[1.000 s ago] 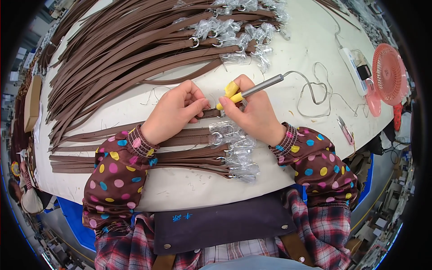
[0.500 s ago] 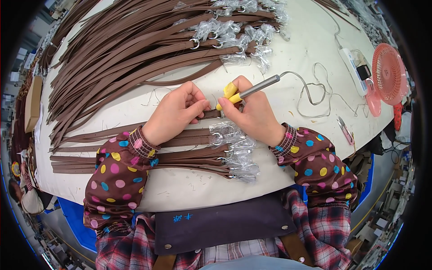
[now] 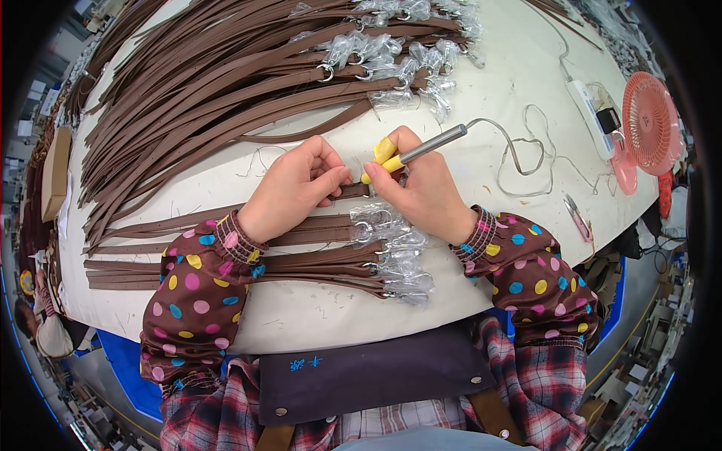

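My right hand (image 3: 421,188) grips a corded heat pen (image 3: 436,144) with a grey barrel and yellow grip, like a soldering iron. Its yellow end slants down toward the end of a brown strap (image 3: 353,192); the tip itself is hard to see. Over that strap my left hand (image 3: 297,184) is closed, thumb and forefinger pinched close to the pen. Whatever the pinch holds is too small to make out, while the lower fingers lie against the strap. Closer to me lie more brown straps (image 3: 323,263), their metal hooks wrapped in clear plastic (image 3: 406,263).
A large pile of brown straps (image 3: 203,98) covers the table's far left. At right are a white power strip (image 3: 590,120), a pink fan (image 3: 650,124), a loose grey cord (image 3: 519,154) and small thread snips (image 3: 577,218). Thread scraps dot the white tabletop (image 3: 301,323).
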Available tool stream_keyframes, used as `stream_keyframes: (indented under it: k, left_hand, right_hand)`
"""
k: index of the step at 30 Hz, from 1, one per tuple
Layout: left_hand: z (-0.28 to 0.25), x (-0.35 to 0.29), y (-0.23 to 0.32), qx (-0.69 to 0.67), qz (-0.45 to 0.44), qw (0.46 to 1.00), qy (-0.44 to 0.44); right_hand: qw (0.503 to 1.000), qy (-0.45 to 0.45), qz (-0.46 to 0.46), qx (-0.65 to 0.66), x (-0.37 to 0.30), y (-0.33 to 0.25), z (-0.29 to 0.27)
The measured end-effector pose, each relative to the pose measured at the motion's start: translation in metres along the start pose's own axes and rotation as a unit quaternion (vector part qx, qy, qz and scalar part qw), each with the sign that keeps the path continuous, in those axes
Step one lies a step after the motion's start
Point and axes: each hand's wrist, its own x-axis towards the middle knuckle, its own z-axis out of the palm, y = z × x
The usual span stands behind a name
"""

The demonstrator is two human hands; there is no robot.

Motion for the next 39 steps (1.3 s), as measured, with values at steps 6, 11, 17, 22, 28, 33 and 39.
stream_keyframes:
  k: [6, 11, 17, 22, 28, 33, 39]
  left_hand:
    - [0.000, 0.000, 0.001, 0.000, 0.004, 1.000, 0.003]
    - [-0.007, -0.003, 0.008, 0.261, 0.093, 0.961, 0.018]
    - [-0.004, -0.015, 0.008, 0.392, 0.147, 0.907, 0.034]
    - [0.005, -0.018, 0.008, 0.438, 0.167, 0.880, 0.075]
    - [0.003, -0.015, 0.009, 0.345, 0.107, 0.932, 0.019]
    - [0.006, -0.008, 0.013, 0.314, 0.119, 0.942, 0.001]
    - [0.008, -0.007, 0.006, 0.302, 0.150, 0.941, 0.008]
  right_hand:
    - [1.000, -0.001, -0.001, -0.006, 0.000, -0.002, -0.001]
    - [1.000, 0.005, 0.009, 0.020, 0.000, -0.005, -0.004]
    - [0.996, 0.049, -0.070, 0.026, 0.001, -0.004, -0.009]
    - [0.992, 0.055, -0.106, 0.041, -0.001, -0.001, -0.014]
    - [0.991, 0.026, 0.007, 0.134, -0.003, -0.006, -0.011]
    - [0.994, 0.025, -0.007, 0.111, -0.003, -0.002, -0.011]
    - [0.995, 0.022, -0.020, 0.099, -0.003, -0.002, -0.010]
